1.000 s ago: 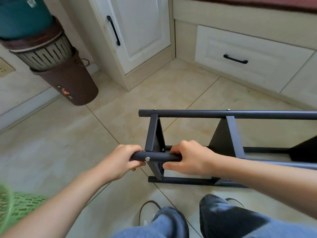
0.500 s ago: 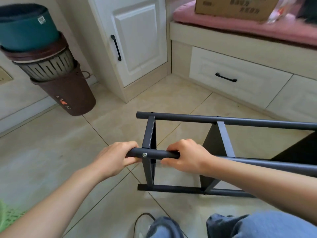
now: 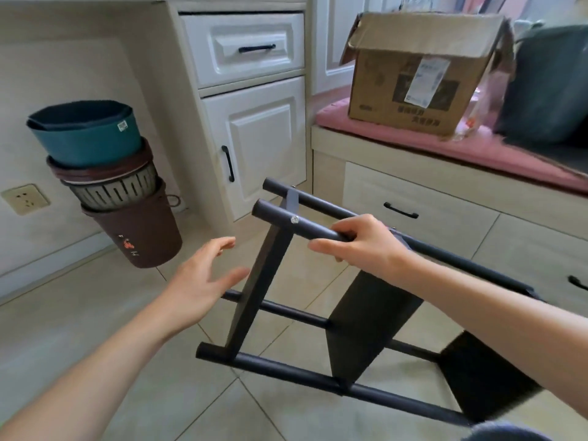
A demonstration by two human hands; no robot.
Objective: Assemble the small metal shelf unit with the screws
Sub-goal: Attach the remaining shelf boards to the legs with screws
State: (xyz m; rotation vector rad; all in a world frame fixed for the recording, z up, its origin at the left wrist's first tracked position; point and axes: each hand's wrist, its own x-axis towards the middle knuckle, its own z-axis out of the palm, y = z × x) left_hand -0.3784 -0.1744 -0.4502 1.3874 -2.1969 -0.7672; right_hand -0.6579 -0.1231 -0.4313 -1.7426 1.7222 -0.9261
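Above the floor, my right hand [image 3: 366,241] grips the tilted shelf unit's [image 3: 366,319] top tube; my spread left hand [image 3: 203,278] hovers just left of it

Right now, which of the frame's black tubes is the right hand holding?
The right hand grips the upper near tube, the one with the silver screw showing. The left hand is open, touching none.

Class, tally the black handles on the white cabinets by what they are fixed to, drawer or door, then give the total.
Drawer handles: 3, on the upper drawer, the bench drawer and one cut by the right edge.
Door handles: 1, upright on the cabinet door.
Total: 4
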